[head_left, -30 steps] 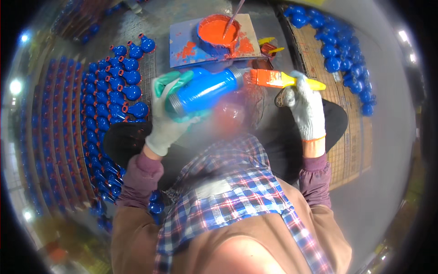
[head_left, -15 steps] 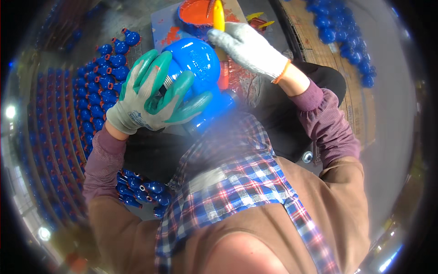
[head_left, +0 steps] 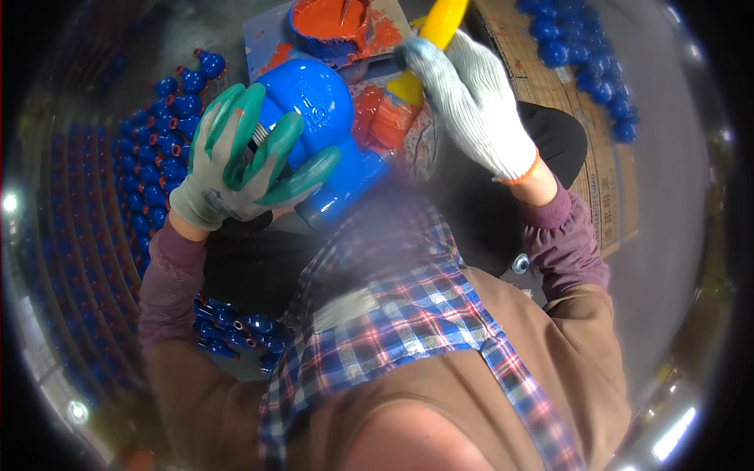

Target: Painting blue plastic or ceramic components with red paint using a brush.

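My left hand [head_left: 236, 161], in a grey glove with green coated fingers, grips a glossy blue metal pipe fitting [head_left: 310, 102] with a rounded body. Its fingers are curled about a threaded stub on the left side. Gloved in white knit, my right hand [head_left: 483, 106] is closed round the yellow handle of a paintbrush [head_left: 441, 25]. Red-coated bristles point down and left, close to the fitting's right end; I cannot tell whether they touch it. Beyond the fitting stands a pot of red paint [head_left: 297, 39] with a stick-like thing in it.
A paint-smeared board [head_left: 263, 47] lies under the pot. Rows of small blue fittings with red ends [head_left: 169, 141] fill the left side, with several more [head_left: 236, 326] by my left elbow. Flattened cardboard [head_left: 616, 188] and other blue fittings [head_left: 581, 59] are at the right.
My right hand has moved right and tilted the paintbrush, so its red bristles now show beside the fitting. The left hand and the fitting sit slightly farther left in view.
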